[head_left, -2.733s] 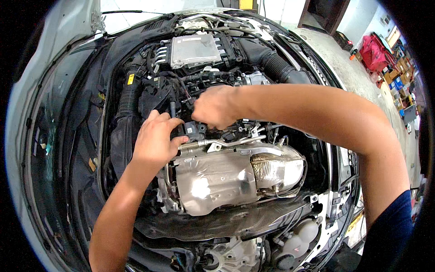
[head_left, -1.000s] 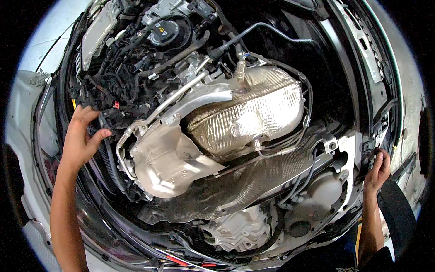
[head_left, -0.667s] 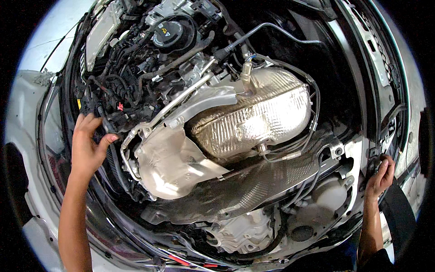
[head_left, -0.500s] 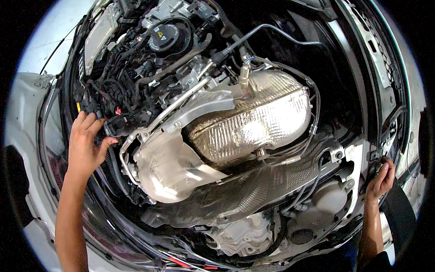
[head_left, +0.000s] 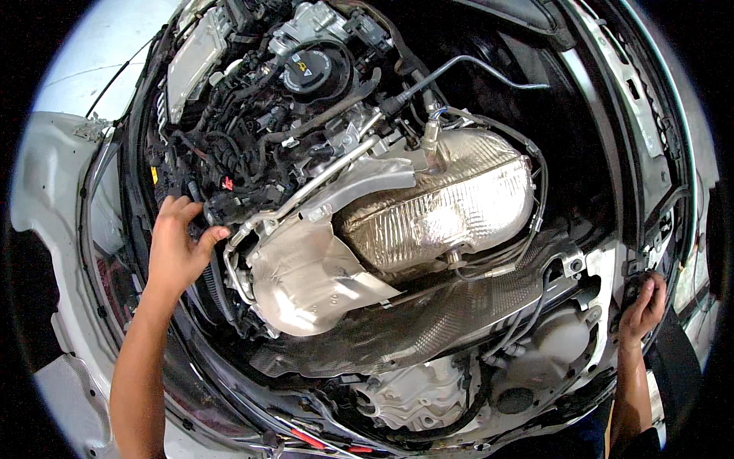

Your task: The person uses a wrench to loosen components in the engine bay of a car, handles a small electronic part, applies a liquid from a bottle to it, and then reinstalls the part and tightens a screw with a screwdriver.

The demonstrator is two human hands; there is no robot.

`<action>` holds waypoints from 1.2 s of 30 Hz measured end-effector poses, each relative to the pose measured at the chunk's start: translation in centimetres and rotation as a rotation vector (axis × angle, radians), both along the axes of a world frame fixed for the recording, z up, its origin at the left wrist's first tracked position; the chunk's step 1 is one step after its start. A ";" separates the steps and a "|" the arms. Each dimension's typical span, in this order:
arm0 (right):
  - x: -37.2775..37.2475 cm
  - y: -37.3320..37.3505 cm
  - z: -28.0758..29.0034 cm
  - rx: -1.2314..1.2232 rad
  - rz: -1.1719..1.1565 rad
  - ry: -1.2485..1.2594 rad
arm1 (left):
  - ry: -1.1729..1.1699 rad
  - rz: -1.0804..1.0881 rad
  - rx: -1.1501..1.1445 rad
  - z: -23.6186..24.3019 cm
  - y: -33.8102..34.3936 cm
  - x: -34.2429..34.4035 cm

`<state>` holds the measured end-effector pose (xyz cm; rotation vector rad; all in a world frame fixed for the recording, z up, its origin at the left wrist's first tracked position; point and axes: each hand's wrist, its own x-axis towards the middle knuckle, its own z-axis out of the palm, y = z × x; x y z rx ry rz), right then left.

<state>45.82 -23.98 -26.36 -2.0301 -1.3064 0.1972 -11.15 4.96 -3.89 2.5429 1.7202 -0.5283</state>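
Note:
My left hand (head_left: 180, 245) is at the left side of an engine bay, thumb and fingers spread and slightly bent against dark hoses and a black fitting (head_left: 220, 206) beside the wiring. A red clip (head_left: 228, 183) lies just above it. My right hand (head_left: 642, 306) is curled at the right rim, against a black bracket (head_left: 636, 266); whatever its fingers grip is hidden. Between my hands sit a crinkled silver heat-shielded housing (head_left: 443, 206), a smooth metal shield (head_left: 302, 287) and a metal pipe (head_left: 336, 168).
A black round cap (head_left: 313, 76) and a silver module (head_left: 195, 65) top the engine. A dark perforated sheet (head_left: 397, 329) runs along the near side, above a pale casting (head_left: 413, 394). Red-handled tools (head_left: 306, 437) lie at the lower edge, and white body panels (head_left: 57, 191) frame the bay.
Since the oldest frame the view has turned downward and my right hand has moved from the engine's middle to the right rim. Lately the scene and left hand have shifted slightly rightward in view.

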 end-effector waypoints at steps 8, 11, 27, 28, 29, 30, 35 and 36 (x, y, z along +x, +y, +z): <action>-1.8 0.8 0.6 -0.077 -0.046 0.046 | -0.010 -0.167 -0.120 2.4 1.9 0.3; -2.8 1.7 1.2 0.002 -0.004 -0.005 | -0.061 -0.052 -0.102 1.8 1.6 -1.9; -2.6 2.0 1.8 -0.058 0.003 -0.027 | -0.083 -0.064 -0.114 1.9 2.6 -1.5; -2.4 1.8 1.6 -0.070 0.002 -0.006 | -0.095 -0.086 -0.135 1.9 3.0 -2.1; -2.2 1.6 1.4 -0.082 0.002 0.016 | -0.103 -0.102 -0.159 1.7 3.5 -2.6; -2.2 1.3 1.3 -0.091 -0.005 0.040 | -0.110 -0.105 -0.164 1.7 3.8 -2.6; -1.7 1.4 0.9 -0.060 -0.042 -0.125 | -0.108 -0.104 -0.073 1.0 2.0 -0.6; -2.3 2.0 1.7 -0.085 -0.008 -0.106 | -0.111 -0.110 -0.032 0.8 1.4 -1.6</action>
